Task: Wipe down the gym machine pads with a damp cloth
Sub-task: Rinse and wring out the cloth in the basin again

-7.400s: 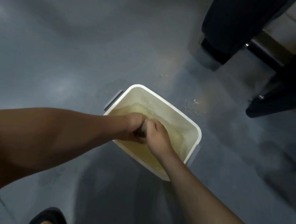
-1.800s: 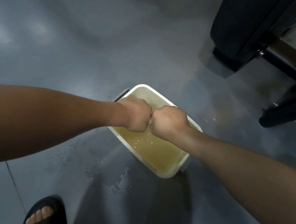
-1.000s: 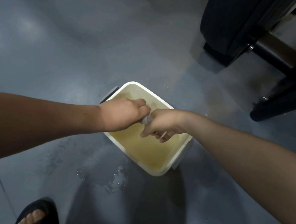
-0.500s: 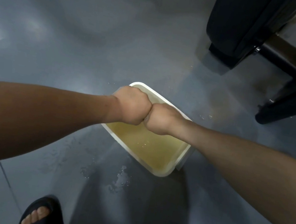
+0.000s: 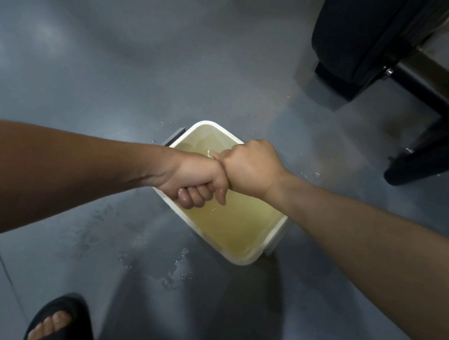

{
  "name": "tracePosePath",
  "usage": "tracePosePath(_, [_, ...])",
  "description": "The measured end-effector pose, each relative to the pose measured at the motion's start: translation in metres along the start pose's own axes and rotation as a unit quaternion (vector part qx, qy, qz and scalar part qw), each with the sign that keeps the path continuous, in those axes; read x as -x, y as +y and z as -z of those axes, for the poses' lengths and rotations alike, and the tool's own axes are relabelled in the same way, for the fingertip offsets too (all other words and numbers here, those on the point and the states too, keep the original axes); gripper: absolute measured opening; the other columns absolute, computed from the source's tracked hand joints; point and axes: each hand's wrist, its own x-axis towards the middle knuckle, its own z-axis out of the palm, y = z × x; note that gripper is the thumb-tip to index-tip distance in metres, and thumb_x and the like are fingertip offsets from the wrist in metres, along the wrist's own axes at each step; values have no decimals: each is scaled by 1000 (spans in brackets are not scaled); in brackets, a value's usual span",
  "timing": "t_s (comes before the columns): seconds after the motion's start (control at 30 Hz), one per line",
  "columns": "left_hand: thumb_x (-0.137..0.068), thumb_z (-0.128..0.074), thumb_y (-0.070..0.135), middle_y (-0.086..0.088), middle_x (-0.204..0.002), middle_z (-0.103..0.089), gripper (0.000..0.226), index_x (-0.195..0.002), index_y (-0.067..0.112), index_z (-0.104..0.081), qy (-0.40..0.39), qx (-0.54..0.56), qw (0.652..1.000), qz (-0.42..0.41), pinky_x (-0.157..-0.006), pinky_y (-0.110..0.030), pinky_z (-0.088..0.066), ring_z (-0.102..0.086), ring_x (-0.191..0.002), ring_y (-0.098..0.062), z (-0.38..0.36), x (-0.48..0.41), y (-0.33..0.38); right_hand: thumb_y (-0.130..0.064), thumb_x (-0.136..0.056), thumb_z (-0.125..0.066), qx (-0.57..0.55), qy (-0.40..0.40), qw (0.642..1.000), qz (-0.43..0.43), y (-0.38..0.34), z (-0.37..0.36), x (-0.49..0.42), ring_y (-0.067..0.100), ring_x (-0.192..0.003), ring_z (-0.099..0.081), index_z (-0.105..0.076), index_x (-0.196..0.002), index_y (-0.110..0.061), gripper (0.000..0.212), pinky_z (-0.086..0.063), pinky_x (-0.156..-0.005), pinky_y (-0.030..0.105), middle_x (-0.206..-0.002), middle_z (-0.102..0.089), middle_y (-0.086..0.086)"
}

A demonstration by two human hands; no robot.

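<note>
Hovering above a white tub (image 5: pixel 244 261) on the grey floor (image 5: pixel 90 48), the person's two hands meet fist against fist. The left hand (image 5: pixel 196 177) is turned so its curled fingers show underneath, while the right hand (image 5: pixel 249 170) shows its back and knuckles. Both are clenched tight around the cloth (image 5: pixel 214 155), which is almost wholly hidden inside the fists; only a small pale wet sliver shows at the far side, where the hands join. The tub holds yellowish, cloudy water (image 5: pixel 232 223), and the fists hang above its near-left part, clear of the surface. Drops and a small puddle (image 5: pixel 175 273) lie on the floor just beside the tub's near rim. At the upper right stands a black machine pad (image 5: pixel 369 31), well apart from the hands, with a dark frame leg (image 5: pixel 439 149) resting on the floor beside it. A foot in a black sandal (image 5: pixel 60 323) shows at the bottom edge.
</note>
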Motion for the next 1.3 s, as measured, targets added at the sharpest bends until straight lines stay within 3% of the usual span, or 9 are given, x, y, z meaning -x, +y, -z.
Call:
tracePosePath(0.17, [-79, -54, 8, 6, -53, -15, 44, -50, 26, -26, -41, 62, 997, 9, -34, -15, -11, -15, -40, -8, -4, 5, 4, -33, -111, -32, -10, 42, 999, 27, 10, -2, -3, 35, -95, -71, -70, -113, -23, 40, -38, -69, 32, -103, -75, 6])
tracePosePath(0.5, [-67, -62, 12, 7, -56, -11, 43, -55, 27, -24, -142, 205, 968, -27, -31, -13, -12, -10, -45, -9, -10, 7, -8, -32, -96, -48, -5, 252, 965, 77, 14, -7, -6, 29, -42, -60, -63, -56, -16, 46, -41, -41, 27, -52, -61, 4])
tracePosePath(0.6, [-87, -60, 15, 0, -56, -28, 34, -60, 20, -41, 14, -90, 995, -28, -37, -18, -24, -28, -41, -17, 4, -10, -5, -30, -95, -57, -25, 2, 998, 53, 14, -17, -8, 32, -71, -69, -72, -85, -21, 21, -49, -57, 32, -78, -69, 5])
tracePosePath(0.67, [-89, -59, 20, -4, -68, -54, 10, -83, 13, -62, 168, -348, 921, -44, -45, -25, -44, -60, -57, -29, 2, -23, -5, -33, -93, -51, -104, -201, 974, -28, 5, -25, -4, 32, -86, -65, -67, -103, -23, 21, -55, -70, 35, -91, -66, 4])
tracePosePath(0.77, [-92, -52, 18, -1, -91, -61, 8, -98, 15, -48, 264, -460, 840, -118, -66, -31, -45, -60, -83, -24, -5, -36, -12, -34, -87, -61, -212, -244, 941, -101, -2, -30, 3, 27, -89, -62, -46, -118, -15, 40, -57, -78, 40, -96, -59, 3])
tracePosePath(0.87, [-90, -57, 23, -4, -101, -55, 23, -100, 18, -37, 318, -429, 817, -217, -67, -34, -42, -56, -82, -23, -1, -33, -18, -40, -86, -63, -309, -166, 926, -137, 4, -22, 8, 21, -96, -58, -43, -113, -17, 41, -53, -84, 38, -108, -56, 0])
tracePosePath(1.07, [-93, -38, 43, -9, -109, -62, 42, -113, 8, -52, 507, -458, 654, -324, -58, -34, -33, -63, -76, -35, 10, -14, -12, -27, -94, -54, -376, 136, 908, -124, 8, -8, 21, 26, -92, -57, -46, -113, -19, 22, -43, -76, 37, -110, -55, 2])
tracePosePath(1.2, [-103, -37, 38, -7, -116, -66, 36, -121, 13, -55, 254, -605, 753, -52, -73, -32, -36, -55, -89, -25, 7, -12, -9, -29, -101, -44, -238, -176, 952, -81, -2, -21, 23, 35, -83, -62, -56, -88, -15, 23, -54, -75, 41, -89, -66, 12])
tracePosePath(1.3, [-102, -41, 39, -9, -114, -67, 22, -107, 18, -44, 228, -573, 785, -60, -75, -33, -38, -55, -91, -28, 8, -17, -22, -30, -91, -52, -259, -194, 942, -92, -2, -14, 25, 29, -78, -61, -60, -75, -17, 22, -55, -72, 37, -78, -63, 3])
